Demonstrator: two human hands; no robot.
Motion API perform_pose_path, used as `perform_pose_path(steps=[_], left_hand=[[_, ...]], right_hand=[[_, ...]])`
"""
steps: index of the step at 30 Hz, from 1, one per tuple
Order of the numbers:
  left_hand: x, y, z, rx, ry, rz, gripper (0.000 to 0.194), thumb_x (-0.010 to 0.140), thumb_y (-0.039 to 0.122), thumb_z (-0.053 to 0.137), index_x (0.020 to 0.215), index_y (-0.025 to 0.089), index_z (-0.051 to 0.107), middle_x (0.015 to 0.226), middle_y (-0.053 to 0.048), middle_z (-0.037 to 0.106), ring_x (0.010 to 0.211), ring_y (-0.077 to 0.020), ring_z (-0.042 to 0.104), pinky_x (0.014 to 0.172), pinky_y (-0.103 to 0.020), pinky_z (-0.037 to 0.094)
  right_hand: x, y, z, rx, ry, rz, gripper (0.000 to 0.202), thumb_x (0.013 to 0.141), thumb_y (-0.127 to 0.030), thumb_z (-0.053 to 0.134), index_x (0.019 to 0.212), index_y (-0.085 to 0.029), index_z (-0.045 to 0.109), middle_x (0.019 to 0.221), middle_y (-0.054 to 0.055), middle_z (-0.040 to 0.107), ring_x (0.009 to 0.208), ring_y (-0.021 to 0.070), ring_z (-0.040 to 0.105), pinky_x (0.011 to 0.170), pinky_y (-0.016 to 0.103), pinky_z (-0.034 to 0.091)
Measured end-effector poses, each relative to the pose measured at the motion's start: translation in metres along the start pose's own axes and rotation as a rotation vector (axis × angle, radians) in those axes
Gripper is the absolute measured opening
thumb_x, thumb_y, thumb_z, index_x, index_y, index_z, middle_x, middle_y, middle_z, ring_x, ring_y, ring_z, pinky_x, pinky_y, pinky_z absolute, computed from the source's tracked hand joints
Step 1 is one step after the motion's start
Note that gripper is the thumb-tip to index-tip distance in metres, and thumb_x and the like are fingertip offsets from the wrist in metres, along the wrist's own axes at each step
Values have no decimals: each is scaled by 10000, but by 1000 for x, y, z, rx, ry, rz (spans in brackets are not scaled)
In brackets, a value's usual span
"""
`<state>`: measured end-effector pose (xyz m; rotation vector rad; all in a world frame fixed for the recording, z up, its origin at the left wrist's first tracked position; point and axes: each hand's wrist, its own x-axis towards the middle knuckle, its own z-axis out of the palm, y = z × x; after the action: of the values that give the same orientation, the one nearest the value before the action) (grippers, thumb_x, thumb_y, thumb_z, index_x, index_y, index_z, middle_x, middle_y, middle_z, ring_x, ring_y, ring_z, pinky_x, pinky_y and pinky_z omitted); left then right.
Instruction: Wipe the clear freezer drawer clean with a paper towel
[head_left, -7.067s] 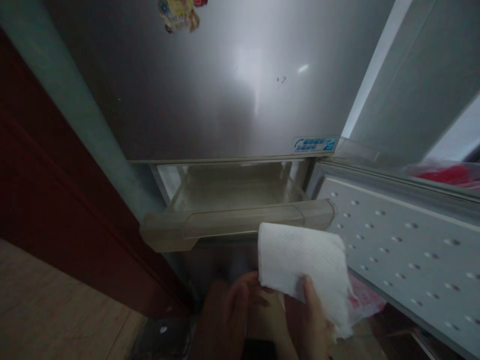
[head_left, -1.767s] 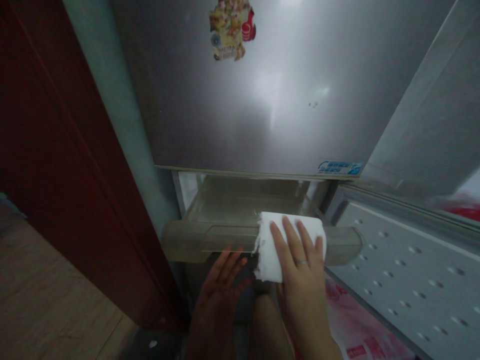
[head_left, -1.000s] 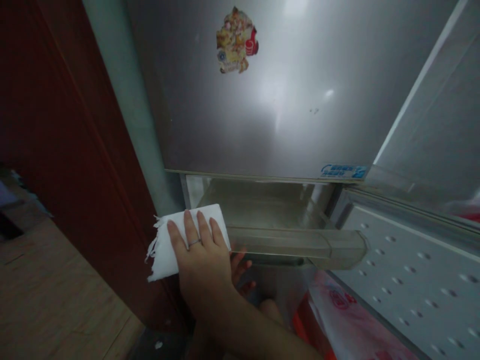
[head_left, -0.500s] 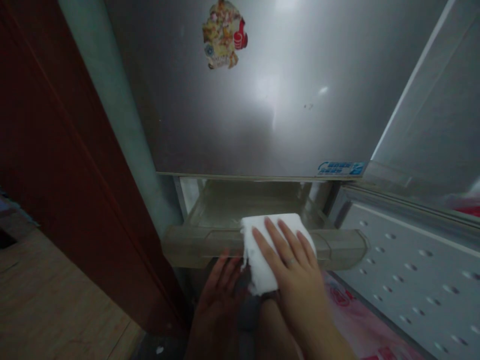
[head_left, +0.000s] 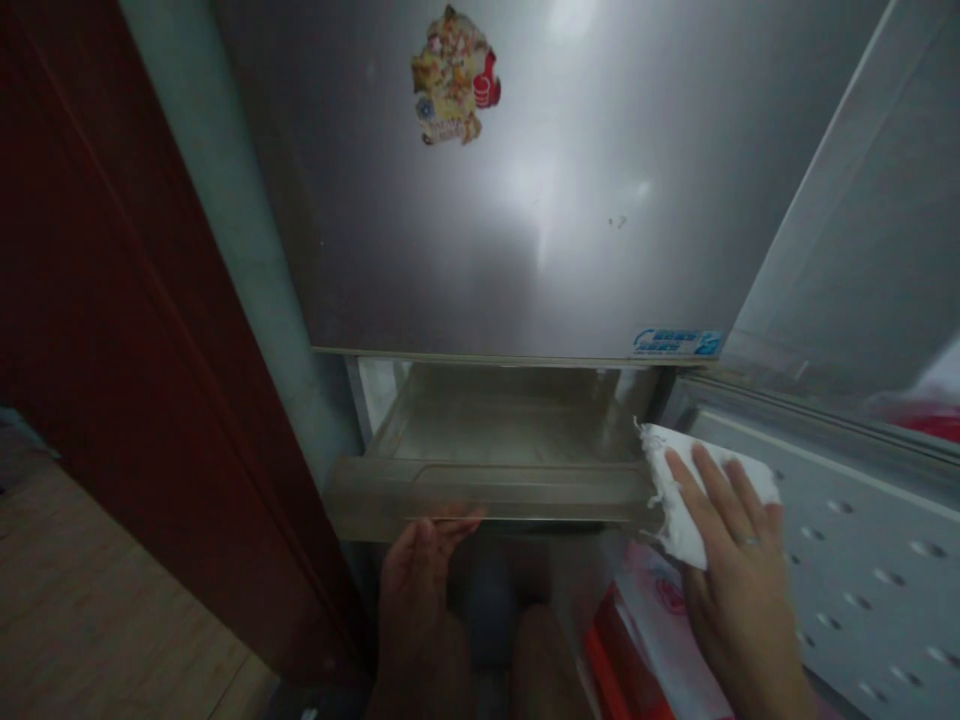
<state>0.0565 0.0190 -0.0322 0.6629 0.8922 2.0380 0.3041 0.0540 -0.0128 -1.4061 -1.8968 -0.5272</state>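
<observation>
A clear plastic drawer (head_left: 495, 490) is pulled out below the fridge's silver upper door (head_left: 450, 250). My right hand (head_left: 739, 560) presses a folded white cloth (head_left: 686, 500) with frayed edges against the right end of the drawer front, its fingers spread over the cloth. Under the front's lower edge, left of the middle, my left hand (head_left: 424, 565) touches the drawer with its fingertips, palm turned up and partly in shadow.
An open lower fridge door (head_left: 847, 560) with a dimpled inner panel stands at the right. Below it are a red and white bag (head_left: 652, 630) and, at the left, a dark red wooden door frame (head_left: 172, 380).
My right hand has slid the cloth from the middle of the drawer front to its right end. My left hand has shifted slightly left and turned under the front's edge.
</observation>
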Motion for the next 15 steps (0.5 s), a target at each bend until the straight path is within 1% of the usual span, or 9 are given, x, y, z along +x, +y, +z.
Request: perform_pose_path(steps=[3, 6, 9, 12, 15], left_hand=[[6, 1, -3, 76, 28, 14, 472, 643, 632, 753, 658, 160, 743, 670, -62, 748, 689, -177, 726, 719, -238, 577], [8, 0, -7, 174, 0, 19, 500, 698, 654, 695, 657, 160, 753, 711, -77, 754, 732, -190, 723, 736, -256, 573], [8, -2, -13, 269, -25, 27, 510, 756, 647, 642, 677, 159, 764, 771, -96, 763, 800, -213, 720, 774, -284, 564], [9, -2, -14, 279, -28, 2, 512, 758, 634, 648, 697, 140, 765, 809, -116, 764, 807, -227, 718, 765, -300, 562], [11, 1, -11, 202, -4, -93, 548, 690, 654, 700, 703, 109, 750, 775, -133, 756, 735, -233, 717, 686, -300, 568]], right_hand=[[-1, -17, 2, 0, -1, -4, 891, 784, -7, 437, 1527, -374, 108, 1590, 59, 293, 1469, 343, 215, 1083, 711, 256], [0, -39, 4, -4, -18, -52, 877, 806, -21, 445, 1534, -347, 83, 1575, 78, 327, 1465, 342, 226, 1099, 698, 241], [3, -61, 4, -13, -35, -116, 871, 803, -12, 439, 1539, -315, 86, 1567, 75, 344, 1457, 338, 250, 1099, 693, 253], [10, -84, 3, -12, -34, -194, 834, 790, 13, 425, 1530, -281, 177, 1555, 63, 369, 1441, 324, 292, 1103, 674, 270], [17, -105, 3, 10, -54, -247, 787, 784, 34, 413, 1502, -259, 282, 1561, 47, 352, 1439, 305, 306, 1119, 636, 276]])
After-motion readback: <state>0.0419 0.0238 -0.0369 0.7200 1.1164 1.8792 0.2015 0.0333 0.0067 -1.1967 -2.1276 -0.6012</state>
